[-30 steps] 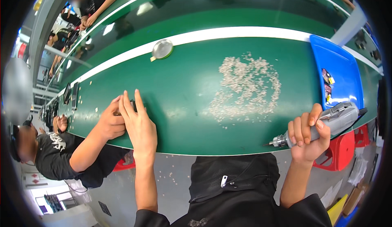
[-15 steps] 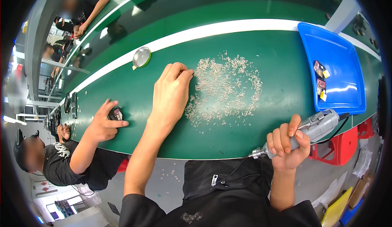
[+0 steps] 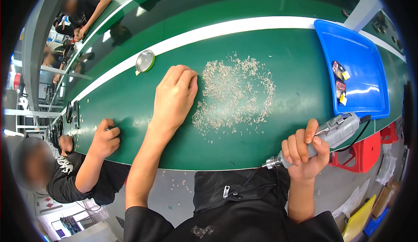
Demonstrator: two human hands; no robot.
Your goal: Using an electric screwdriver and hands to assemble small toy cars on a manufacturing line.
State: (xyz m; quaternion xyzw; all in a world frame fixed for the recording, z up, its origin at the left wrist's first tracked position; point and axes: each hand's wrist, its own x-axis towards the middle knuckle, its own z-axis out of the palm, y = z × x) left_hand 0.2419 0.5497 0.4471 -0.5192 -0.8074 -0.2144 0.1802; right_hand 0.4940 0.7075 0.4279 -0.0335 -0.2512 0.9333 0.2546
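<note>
A scattered pile of tiny silvery screws [image 3: 233, 89] lies on the green work table [image 3: 300, 85]. At its left edge is my left hand [image 3: 175, 95], fingers curled and pressed together just above the table. Whatever those fingertips hold, if anything, is hidden. My right hand [image 3: 303, 155] is wrapped round a grey electric screwdriver [image 3: 337, 133] near the table's front edge. The tool is tilted, with its metal nose and thin bit pointing left and a dark cord leaving its back end.
A blue tray [image 3: 370, 83] at the right holds two small dark parts [image 3: 340, 89] with yellow tags. Toward the back left sits a round, green-rimmed dish [image 3: 145, 61]. On the left, a co-worker's hand [image 3: 104, 142] grips a small dark object. A red stool [image 3: 361, 154] stands beyond the front edge.
My left hand has drawn slightly left, away from the screws. The co-worker's hand has closed round the dark part and moved a little left. My right hand keeps its hold on the screwdriver.
</note>
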